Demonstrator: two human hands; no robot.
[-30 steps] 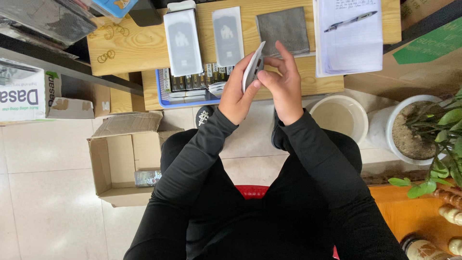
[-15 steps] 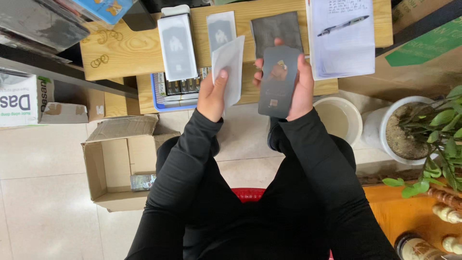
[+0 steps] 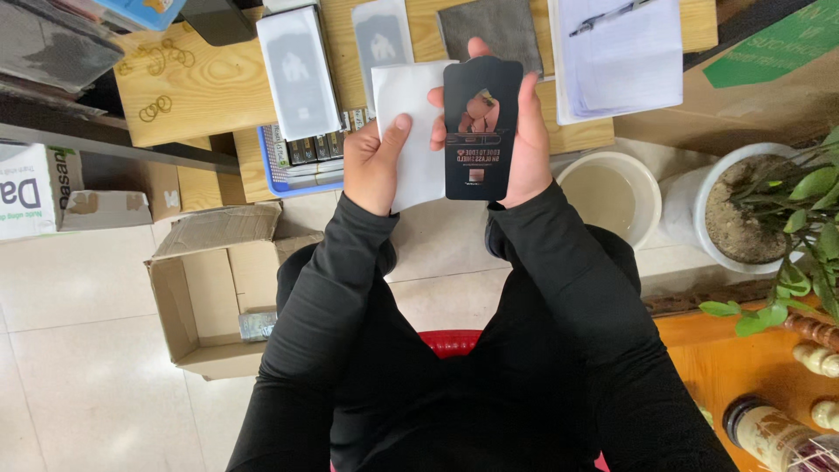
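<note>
Upper centre of the frame: the right hand (image 3: 524, 149) grips one black card sleeve (image 3: 481, 131) with a cut-out window, fingers showing through it. The left hand (image 3: 374, 162) pinches one white sheet (image 3: 411, 131), just beside the sleeve and partly behind it. The two pieces appear already separated; neither is set down yet.

On the wooden surface (image 3: 192, 96) above: two grey-white flat packets (image 3: 297, 70), one dark cloth (image 3: 498, 26), one paper pad with one pen (image 3: 620, 52). One blue tray (image 3: 293, 170) holds further stock. One open carton (image 3: 210, 293) sits at lower left.

wooden table (image 3: 201, 96) — packets (image 3: 297, 70), notepad (image 3: 625, 52)
</note>
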